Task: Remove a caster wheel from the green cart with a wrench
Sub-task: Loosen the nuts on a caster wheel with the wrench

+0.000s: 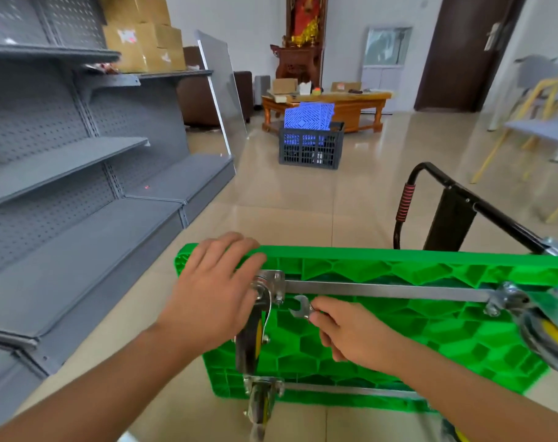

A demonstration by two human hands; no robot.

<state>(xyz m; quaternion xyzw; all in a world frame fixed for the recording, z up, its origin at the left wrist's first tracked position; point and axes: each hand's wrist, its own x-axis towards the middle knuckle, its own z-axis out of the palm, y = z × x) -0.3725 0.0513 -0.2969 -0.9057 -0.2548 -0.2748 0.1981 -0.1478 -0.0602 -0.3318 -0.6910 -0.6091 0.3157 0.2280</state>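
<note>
Green cart (pixel 383 317) lies upturned on the floor. Your left hand (pixel 214 301) rests flat on the caster wheel (pixel 253 333); right hand (pixel 351 333) pinches the wrench (pixel 300 309) beside its bolts. Loose grip, wrench may slip off.

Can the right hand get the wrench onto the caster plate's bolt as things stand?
Probably yes: the right hand holds the wrench just beside the caster plate, nothing between; the left hand lies on its far side.
</note>
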